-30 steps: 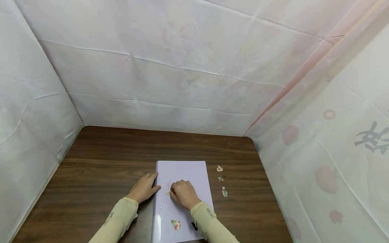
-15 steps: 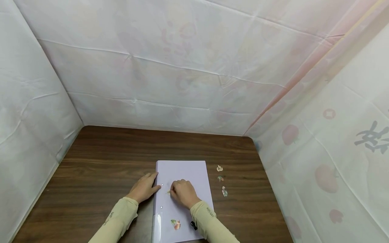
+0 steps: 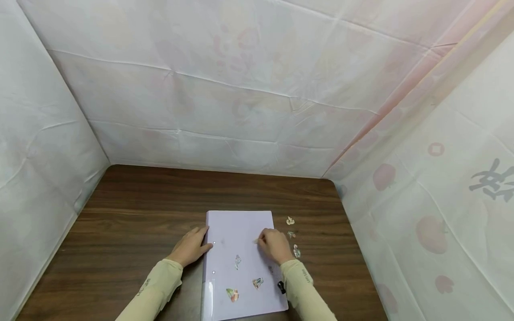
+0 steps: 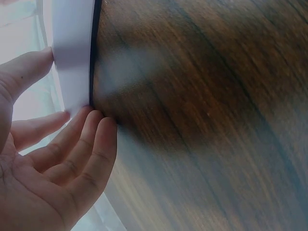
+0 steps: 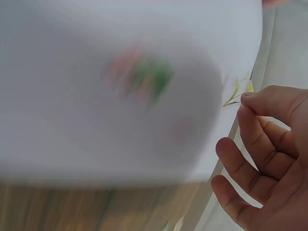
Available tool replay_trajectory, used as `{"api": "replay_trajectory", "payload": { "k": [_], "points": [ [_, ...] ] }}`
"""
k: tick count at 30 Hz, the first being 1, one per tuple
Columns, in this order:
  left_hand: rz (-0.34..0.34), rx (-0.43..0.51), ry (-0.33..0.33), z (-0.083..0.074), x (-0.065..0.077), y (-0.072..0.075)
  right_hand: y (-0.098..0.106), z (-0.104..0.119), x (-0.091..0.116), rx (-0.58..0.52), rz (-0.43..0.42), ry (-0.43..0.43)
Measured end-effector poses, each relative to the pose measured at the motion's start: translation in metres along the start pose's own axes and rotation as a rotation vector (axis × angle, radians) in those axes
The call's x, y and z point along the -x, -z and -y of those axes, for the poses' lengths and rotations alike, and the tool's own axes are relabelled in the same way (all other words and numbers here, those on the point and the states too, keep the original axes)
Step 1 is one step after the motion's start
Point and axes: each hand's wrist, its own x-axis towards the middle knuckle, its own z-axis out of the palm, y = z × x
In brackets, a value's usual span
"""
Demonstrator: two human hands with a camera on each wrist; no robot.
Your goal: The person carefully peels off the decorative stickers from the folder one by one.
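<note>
My left grip (image 3: 188,247) is released, fingers extended, touching the left edge of the lilac folder (image 3: 237,227), where several coloured cutouts (image 3: 232,294) lie. My right grip (image 3: 276,245) pinches a yellow-flowered cutout (image 5: 236,90) at the folder's right half. Rightmost, three more cutouts (image 3: 290,221) form a column on the wood-grained surface (image 3: 321,267).

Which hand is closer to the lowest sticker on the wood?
Right: the right hand is just left of that sticker; the left hand is across the folder.
</note>
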Motion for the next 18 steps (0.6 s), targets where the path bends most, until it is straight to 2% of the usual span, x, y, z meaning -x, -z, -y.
{"api": "replay_trajectory", "payload": {
  "k": [5,8,13,18],
  "points": [
    [0.006,-0.001,0.006,-0.001,0.0,0.0,0.013,-0.047,0.015,0.02,-0.024,-0.076],
    [0.009,-0.004,0.007,-0.001,-0.001,0.0,0.018,-0.066,0.023,0.017,-0.045,-0.118],
    [0.016,-0.011,0.007,-0.002,-0.002,0.001,0.022,-0.082,0.033,0.025,-0.035,-0.161],
    [0.021,-0.018,0.002,-0.001,-0.001,0.0,0.022,-0.085,0.038,0.016,-0.011,-0.186]
  ]
}}
